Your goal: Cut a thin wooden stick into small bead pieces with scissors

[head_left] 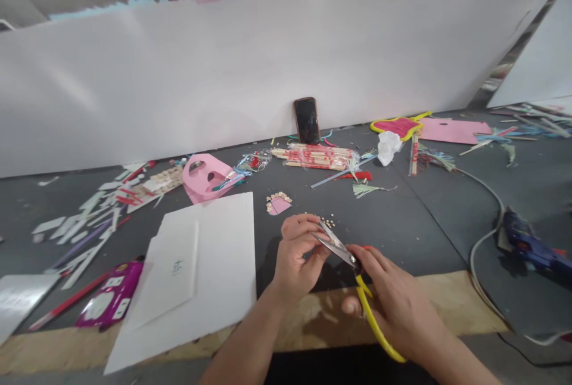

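Observation:
My right hand (pixel 397 304) grips yellow-handled scissors (pixel 353 272), blades pointing up and left toward my left hand (pixel 297 257). The left hand's fingers are curled and pinched right at the blades, holding something too small to make out. Just beyond the hands lie scattered small beads (pixel 325 219) and a small pink piece edged with beads (pixel 279 202) on the dark table mat (pixel 402 224).
White sheets of paper (pixel 201 272) lie to the left, with paper strips, a purple packet (pixel 109 301) and a pink cut-out (pixel 205 177) beyond. A phone (pixel 306 120) leans on the white board. A blue glue gun (pixel 529 245) with its cable lies right.

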Available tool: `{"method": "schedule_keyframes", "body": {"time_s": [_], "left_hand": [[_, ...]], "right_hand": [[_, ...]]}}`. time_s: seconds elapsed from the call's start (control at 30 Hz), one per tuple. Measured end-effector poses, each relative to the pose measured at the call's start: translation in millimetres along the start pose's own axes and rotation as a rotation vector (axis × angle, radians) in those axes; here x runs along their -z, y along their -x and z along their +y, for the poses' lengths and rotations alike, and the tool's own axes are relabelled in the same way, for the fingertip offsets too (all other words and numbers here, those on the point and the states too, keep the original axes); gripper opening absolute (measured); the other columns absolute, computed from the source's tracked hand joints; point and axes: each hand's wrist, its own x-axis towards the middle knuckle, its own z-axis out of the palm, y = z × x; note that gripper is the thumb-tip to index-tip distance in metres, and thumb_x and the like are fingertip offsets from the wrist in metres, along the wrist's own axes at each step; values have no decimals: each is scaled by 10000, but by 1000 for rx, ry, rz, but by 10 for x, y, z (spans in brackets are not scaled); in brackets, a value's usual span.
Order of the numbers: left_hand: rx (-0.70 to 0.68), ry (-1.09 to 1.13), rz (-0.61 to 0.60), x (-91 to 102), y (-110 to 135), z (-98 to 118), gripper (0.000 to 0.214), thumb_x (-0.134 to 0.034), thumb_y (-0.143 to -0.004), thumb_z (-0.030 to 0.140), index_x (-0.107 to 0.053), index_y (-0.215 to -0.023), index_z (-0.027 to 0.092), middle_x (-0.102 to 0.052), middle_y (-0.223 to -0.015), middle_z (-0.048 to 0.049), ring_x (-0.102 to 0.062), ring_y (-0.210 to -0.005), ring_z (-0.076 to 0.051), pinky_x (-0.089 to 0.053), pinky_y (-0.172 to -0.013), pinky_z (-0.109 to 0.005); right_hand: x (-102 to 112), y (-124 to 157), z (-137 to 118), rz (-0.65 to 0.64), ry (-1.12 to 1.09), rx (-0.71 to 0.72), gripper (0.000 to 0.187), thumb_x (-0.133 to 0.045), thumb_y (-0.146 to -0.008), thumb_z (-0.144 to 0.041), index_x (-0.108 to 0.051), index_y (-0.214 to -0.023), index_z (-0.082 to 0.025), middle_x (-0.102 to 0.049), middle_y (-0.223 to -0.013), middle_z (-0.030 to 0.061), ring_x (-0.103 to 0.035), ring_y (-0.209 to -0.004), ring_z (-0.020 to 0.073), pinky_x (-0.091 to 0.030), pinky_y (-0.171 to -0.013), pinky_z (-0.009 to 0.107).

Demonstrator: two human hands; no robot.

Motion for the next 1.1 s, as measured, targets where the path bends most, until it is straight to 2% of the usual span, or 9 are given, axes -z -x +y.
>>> {"method": "schedule_keyframes", "body": {"time_s": [0.2, 0.4, 0.6, 0.93, 1.1], "left_hand": [[41, 80, -62, 8, -3, -14, 142, -608, -859, 266, -705, -795, 185, -686, -792, -84, -588, -997, -258, -440, -913, -457], [97, 173, -83, -7, 7, -15, 171, -595, -870, 304, -699, -791, 195, -678, -795, -84, -573, -1021, -258, -432, -925, -457], [110, 156, -76, -4, 26, -10, 158, -592, -872, 276, -677, -768, 193, -664, -794, -75, -567, -1033, -251, -424, -939, -451], [92, 82, -24, -5, 25, -7, 44, -654, -809, 223, -668, -780, 192, -665, -834, -76, -577, -1003, -258, -438, -915, -467], [51, 45, -21, -5, 22, -4, 45, -645, -815, 218, -681, -800, 196, -672, -821, -73, -581, -1000, -259, -429, -922, -476]], "right_hand": [[-24, -6, 13, 43, 86, 25, 617, -450, -678, -91, -391, -1291, -125, -591, -1124, 163, -581, -1039, 306, -537, -797, 439], [-21, -25, 24, 60, 90, 67, 443, -473, -842, -246, -439, -1260, -100, -643, -1039, 173, -658, -879, 278, -568, -691, 379], [16, -44, 16, 44, 6, 53, 384, -374, -934, -336, -492, -1214, -102, -678, -964, 166, -686, -739, 251, -554, -599, 342], [-1, -25, 16, 6, -70, -31, 378, -430, -912, -328, -475, -1244, -153, -671, -984, 126, -670, -724, 215, -538, -607, 311], [17, -6, -8, 18, -9, -19, 447, -478, -821, -224, -433, -1262, -163, -622, -1076, 138, -645, -865, 238, -546, -706, 349]]}}
